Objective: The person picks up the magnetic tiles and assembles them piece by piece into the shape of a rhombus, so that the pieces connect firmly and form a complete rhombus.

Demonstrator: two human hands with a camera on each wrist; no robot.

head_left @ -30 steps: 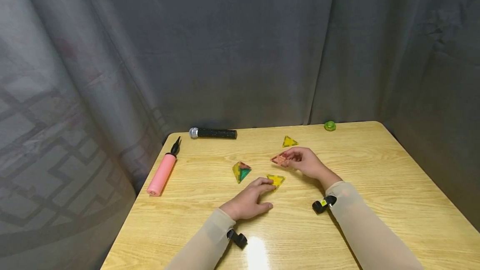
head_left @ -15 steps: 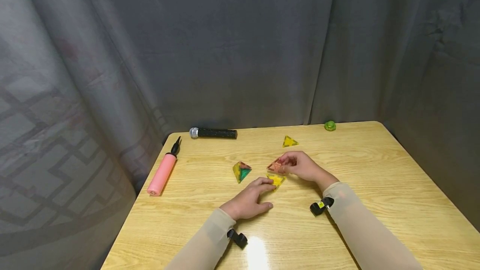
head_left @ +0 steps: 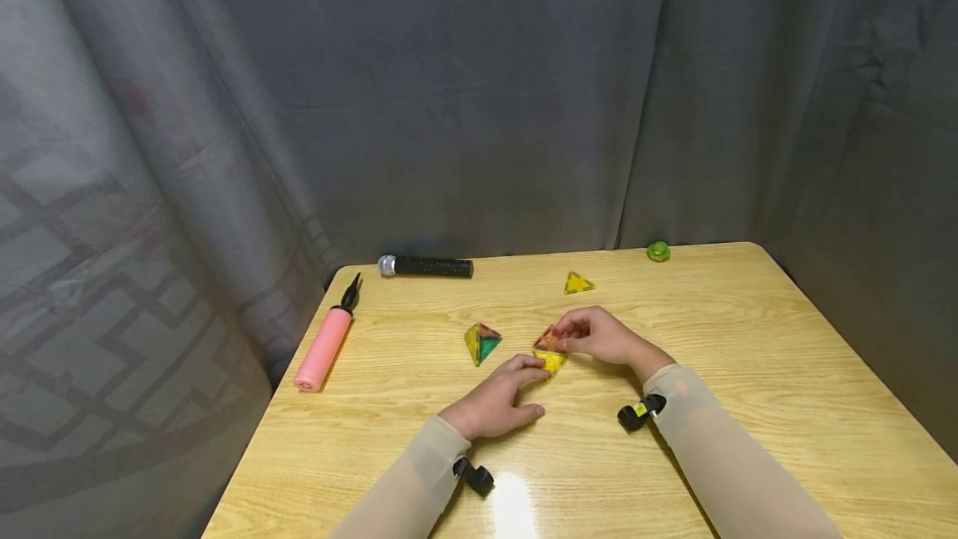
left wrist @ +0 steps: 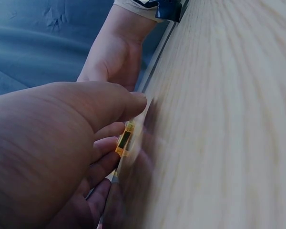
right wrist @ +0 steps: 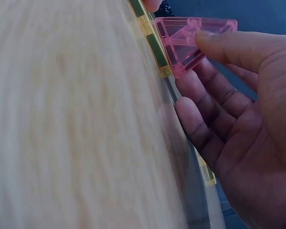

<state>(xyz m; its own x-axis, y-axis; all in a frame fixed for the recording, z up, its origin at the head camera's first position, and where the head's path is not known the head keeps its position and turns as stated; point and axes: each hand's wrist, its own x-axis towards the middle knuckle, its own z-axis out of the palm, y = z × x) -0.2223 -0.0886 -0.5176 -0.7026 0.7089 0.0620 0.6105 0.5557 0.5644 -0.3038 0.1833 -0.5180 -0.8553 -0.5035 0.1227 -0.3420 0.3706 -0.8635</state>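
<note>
My right hand pinches a translucent pink triangular magnetic tile between thumb and fingers. Its lower edge meets the yellow triangular magnetic tile, and it stands up from that edge in the right wrist view. The fingertips of my left hand rest on the flat yellow tile, thumb spread apart on the near side. To the left stands a small pyramid of yellow, green and pink triangular tiles. Another yellow triangular tile lies flat beyond my right hand.
A black microphone with a silver head lies along the back edge of the wooden table. The pink hand pump is at the left edge, and a small green object sits at the back right. Grey curtains surround the table.
My right hand has brought the pink tile nearer and slightly left, down to the edge of the yellow tile. My left hand has stayed in place.
</note>
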